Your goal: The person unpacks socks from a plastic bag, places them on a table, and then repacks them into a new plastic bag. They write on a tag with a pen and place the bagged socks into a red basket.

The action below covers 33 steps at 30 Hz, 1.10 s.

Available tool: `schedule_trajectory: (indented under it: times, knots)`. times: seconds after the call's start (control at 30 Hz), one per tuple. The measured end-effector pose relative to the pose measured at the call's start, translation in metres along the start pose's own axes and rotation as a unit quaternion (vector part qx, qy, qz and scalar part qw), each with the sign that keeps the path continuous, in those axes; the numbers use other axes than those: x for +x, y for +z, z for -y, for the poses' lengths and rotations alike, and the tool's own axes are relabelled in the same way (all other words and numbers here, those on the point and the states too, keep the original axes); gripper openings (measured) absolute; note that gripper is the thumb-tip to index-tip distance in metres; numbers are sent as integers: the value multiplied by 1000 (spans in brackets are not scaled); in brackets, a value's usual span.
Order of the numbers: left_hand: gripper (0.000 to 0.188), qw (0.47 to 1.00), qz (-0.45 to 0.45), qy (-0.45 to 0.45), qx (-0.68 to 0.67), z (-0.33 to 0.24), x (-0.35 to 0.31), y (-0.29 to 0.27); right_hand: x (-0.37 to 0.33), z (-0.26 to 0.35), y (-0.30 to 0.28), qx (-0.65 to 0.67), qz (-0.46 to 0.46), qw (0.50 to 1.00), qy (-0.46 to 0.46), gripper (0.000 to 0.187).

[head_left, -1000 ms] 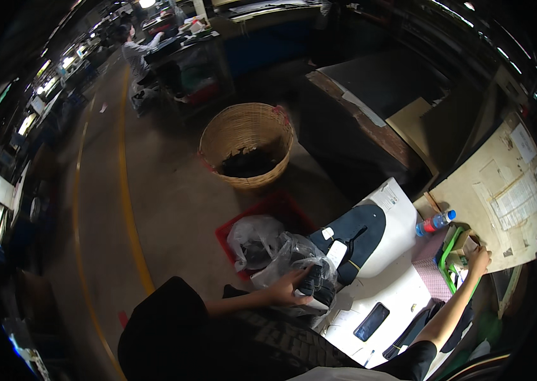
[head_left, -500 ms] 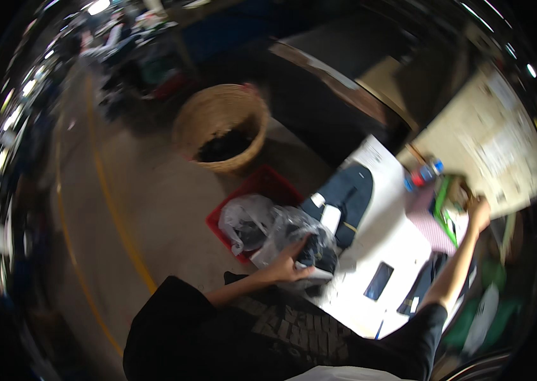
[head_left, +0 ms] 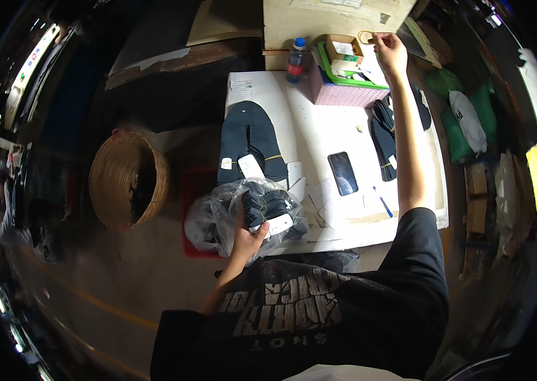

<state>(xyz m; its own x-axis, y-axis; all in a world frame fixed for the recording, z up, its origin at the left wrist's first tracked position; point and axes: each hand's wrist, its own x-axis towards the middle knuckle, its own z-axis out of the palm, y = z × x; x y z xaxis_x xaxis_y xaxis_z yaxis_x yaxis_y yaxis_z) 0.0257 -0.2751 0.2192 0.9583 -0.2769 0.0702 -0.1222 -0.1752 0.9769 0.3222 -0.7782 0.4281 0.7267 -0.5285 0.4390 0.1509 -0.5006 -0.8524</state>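
My left hand (head_left: 247, 241) grips a bundle of folded dark fabric pieces (head_left: 263, 200) with a white tag (head_left: 275, 227) on its near side. Around and beneath the bundle spreads a clear plastic bag (head_left: 208, 213). Raised at the far right, my right hand (head_left: 392, 53) pinches a tan rubber band (head_left: 360, 34), which hangs as a loop from the fingertips. Just left of that hand is a small cardboard box (head_left: 345, 58), sitting in a green tray (head_left: 331, 74) on a pink woven basket (head_left: 350, 96). Dark cut fabric pieces (head_left: 247, 127) with a yellow band lie beyond the bag.
On the white table (head_left: 303, 140) are a phone (head_left: 343, 173), a blue pen (head_left: 383, 202), a capped bottle (head_left: 296, 61) and more dark pieces (head_left: 381, 140) at right. A red crate (head_left: 191, 184) and a wicker basket (head_left: 100, 181) stand to the left. Green sacks (head_left: 462, 136) are at right.
The view has swung to the right. My right hand has come up from the box area with a rubber band now visible in its fingers. My left hand still holds the fabric bundle.
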Motion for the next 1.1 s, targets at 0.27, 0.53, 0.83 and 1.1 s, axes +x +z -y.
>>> schedule_trajectory:
  times: [0.27,0.53,0.83,1.1]
  knots:
    - [98,996,-4,59,65,0,6,2,10,-14,9,100,-9,980,172,16]
    - [101,998,-19,52,36,-3,4,4,16,14,26,-173,-102,976,89,21]
    - [47,881,-95,-232,-402,-20,-5,-15,-195,30,20,333,226,888,221,19]
    - [79,730,76,-258,-628,-103,6,-10,-422,69,4,273,343,807,395,23]
